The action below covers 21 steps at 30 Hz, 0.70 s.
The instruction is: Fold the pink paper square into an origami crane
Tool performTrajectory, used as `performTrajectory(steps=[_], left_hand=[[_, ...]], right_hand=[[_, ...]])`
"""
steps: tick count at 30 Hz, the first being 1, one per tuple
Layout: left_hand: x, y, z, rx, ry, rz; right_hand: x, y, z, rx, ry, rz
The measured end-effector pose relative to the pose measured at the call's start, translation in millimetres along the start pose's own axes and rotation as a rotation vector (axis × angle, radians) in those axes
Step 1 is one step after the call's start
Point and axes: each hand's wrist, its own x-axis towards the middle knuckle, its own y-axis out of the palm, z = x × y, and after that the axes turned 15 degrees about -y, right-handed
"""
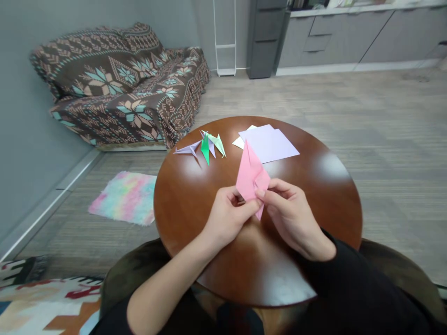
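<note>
A pink piece of folded origami paper (249, 170), kite-shaped with its long point upward, is held over the round table between both hands. My left hand (232, 211) pinches its lower left edge, the thumb lying across the bottom part. From the right, my right hand (291, 209) grips the lower right side, thumb and fingertips pressed on a fold near the middle. The fingers behind the paper are partly hidden. Beyond my hands lie several finished-looking origami birds: a lilac one (188, 150), a bright green one (206, 150) and a pale green one (218, 145).
Lilac square sheets (274, 143) with a pale yellow-green sheet (239, 142) under them lie at the far side of the brown round table (181, 195). A covered sofa (132, 93) and a fluffy pastel mat (124, 197) are to the left. Grey cabinets (342, 37) line the back.
</note>
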Motion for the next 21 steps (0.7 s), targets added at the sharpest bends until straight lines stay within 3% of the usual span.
performTrajectory(steps=[6,16,21], left_hand=[[4.1,-4.8,-1.7,-0.005,-0.035,0.018],[4.9,-6.4,0.1,-0.219,-0.155,0.136],[4.2,-7.0,-1.0,-0.01,-0.067,0.056]], right_hand=[[3.7,4.5,5.6,0.089,0.123,-0.067],[5.0,2.2,5.4,0.123,0.135,0.011],[5.7,1.5,5.4,0.15,0.164,-0.017]])
